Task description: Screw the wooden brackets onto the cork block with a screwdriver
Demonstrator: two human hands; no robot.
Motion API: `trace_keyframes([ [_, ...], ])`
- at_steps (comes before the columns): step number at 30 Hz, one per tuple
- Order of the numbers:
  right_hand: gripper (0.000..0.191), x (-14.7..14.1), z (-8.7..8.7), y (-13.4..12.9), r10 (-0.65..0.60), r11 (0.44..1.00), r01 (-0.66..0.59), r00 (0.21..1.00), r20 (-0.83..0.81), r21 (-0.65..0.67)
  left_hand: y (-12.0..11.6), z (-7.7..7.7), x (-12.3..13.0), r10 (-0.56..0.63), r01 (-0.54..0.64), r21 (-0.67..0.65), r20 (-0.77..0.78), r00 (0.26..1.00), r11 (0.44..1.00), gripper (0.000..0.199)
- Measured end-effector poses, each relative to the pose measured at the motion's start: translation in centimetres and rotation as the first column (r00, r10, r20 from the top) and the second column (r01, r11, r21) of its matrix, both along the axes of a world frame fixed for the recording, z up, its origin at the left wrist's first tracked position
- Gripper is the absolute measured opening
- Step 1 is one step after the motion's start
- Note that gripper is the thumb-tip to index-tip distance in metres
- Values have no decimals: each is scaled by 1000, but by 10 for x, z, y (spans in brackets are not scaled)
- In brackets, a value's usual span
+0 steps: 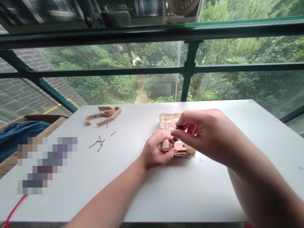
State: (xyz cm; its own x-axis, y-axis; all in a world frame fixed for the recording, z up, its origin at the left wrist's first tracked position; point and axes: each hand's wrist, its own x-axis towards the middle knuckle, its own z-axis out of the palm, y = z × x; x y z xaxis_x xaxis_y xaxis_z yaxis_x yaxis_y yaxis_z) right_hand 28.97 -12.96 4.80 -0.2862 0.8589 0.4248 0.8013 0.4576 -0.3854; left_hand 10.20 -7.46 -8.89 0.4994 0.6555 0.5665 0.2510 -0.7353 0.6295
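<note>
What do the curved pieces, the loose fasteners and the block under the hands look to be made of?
Curved pieces: probably wood, smooth and matt, judging by the even tan colour.
Loose fasteners: likely bare metal, given their grey look.
Block: perhaps cardboard, from its brown, layered-looking front edge; glints on top suggest clear tape or film.

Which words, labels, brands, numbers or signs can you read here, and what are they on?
None can be read.
Bottle-like item at the top: too blurred to tell whether it bears text.
Pixelated patch at left: whatever it covers is hidden.
Wooden piece under the hands: no lettering visible.
</note>
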Motion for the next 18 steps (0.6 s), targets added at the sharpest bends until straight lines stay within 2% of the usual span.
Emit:
trace_keyframes([
  [7, 28, -2, 0, 0, -32, 999, 31, 999, 17, 20, -3, -1, 1, 67, -67, -58, -13, 998, 996, 19],
  [10, 30, -5, -3, 2, -38, 999, 38, 999, 7, 39, -3, -1, 1, 54, -55, -46, -26, 998, 997, 23],
  [14, 22, -8, -7, 4, -17, 999, 18, 999, -27, 47, 0, 0, -1, -6, 5, -27, -51, 999, 1000, 35],
  [18, 8, -7, -9, 7, 79, 996, -78, 995, -53, 31, 0, 3, -2, 18, -21, -34, -81, 997, 999, 33],
])
